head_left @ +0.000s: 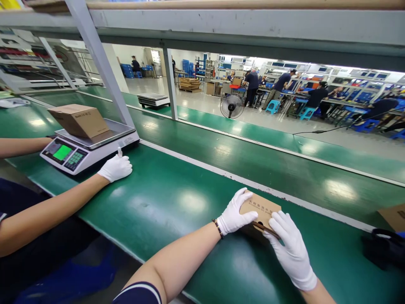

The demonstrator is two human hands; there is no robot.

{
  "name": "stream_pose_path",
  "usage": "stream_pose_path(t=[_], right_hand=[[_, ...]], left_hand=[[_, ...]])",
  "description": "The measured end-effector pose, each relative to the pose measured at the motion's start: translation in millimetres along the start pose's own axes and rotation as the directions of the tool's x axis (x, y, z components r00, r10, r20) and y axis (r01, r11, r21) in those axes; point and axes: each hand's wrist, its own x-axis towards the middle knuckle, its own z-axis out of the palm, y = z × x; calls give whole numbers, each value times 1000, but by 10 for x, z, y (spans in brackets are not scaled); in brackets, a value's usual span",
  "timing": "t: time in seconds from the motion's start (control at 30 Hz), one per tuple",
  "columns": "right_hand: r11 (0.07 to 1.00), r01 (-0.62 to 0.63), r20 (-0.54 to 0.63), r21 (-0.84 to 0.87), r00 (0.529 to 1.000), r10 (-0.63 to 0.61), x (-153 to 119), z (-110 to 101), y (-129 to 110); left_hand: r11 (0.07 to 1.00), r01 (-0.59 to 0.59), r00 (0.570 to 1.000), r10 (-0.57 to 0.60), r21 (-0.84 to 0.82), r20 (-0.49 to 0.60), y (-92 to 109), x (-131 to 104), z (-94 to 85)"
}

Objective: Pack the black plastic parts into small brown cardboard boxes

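Note:
A small brown cardboard box [261, 210] with printed text lies on the green conveyor belt [177, 198] in front of me. My left hand [236, 212], in a white glove, grips its left end. My right hand [291, 249], also gloved, presses on its near right edge, where a flap looks partly open. A beaded bracelet sits on my left wrist.
To the left, a co-worker's gloved hand [115, 167] rests by a weighing scale [88, 147] that carries a brown carton [79, 120]. Another carton [394, 216] and a black object [384, 248] lie at the right. Steel frame posts rise behind; workers and a fan [232, 106] are far off.

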Motion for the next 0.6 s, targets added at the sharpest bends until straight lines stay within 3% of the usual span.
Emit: stream_pose_path(t=[0.13,0.23,0.3,0.4,0.6], right_hand=[[996,-85,0,-32,996,85,-26,-12,-49],[982,-170,-110,-77,981,161,-92,-27,-119],[988,-113,-143,-109,985,97,-123,-31,-157],[990,-2,-99,-142,995,-12,-110,-22,-182],[993,-54,-126,-107,991,41,-21,-6,-198]], left_hand=[[997,-29,1000,30,65,-4,-21,29,-41],[993,-47,998,51,108,-32,-34,22,-52],[992,-36,998,42,120,-50,-14,5,-37],[992,26,996,-16,124,-83,53,-24,12],[994,104,991,-101,27,-91,134,-52,113]])
